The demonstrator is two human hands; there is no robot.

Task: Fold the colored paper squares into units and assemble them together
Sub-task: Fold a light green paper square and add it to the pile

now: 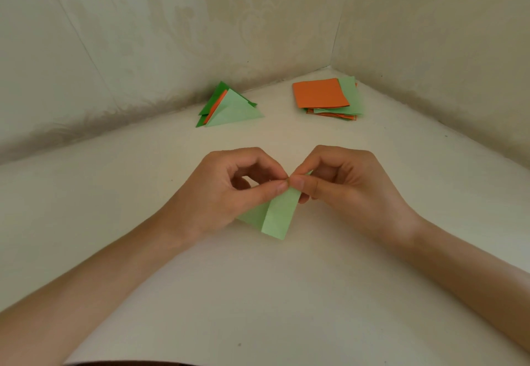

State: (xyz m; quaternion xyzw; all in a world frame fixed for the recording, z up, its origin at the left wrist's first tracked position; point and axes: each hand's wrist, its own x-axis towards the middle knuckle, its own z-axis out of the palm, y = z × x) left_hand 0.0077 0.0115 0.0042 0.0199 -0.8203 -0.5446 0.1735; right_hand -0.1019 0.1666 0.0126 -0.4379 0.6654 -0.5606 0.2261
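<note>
Left hand (226, 190) and right hand (341, 182) (fingertips meeting) atop light-green paper (276, 218)

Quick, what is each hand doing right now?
Left hand: closed, pinching the top of the light green paper.
Right hand: closed, pinching the same paper at the same spot.

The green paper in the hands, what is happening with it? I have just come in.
A person is folding a light green paper over the white table. The left hand and the right hand both pinch its upper end, fingertips close together. Further back lie folded triangles in green and orange, and to their right a stack of flat squares, orange on top. Nothing looks assembled yet.
</note>
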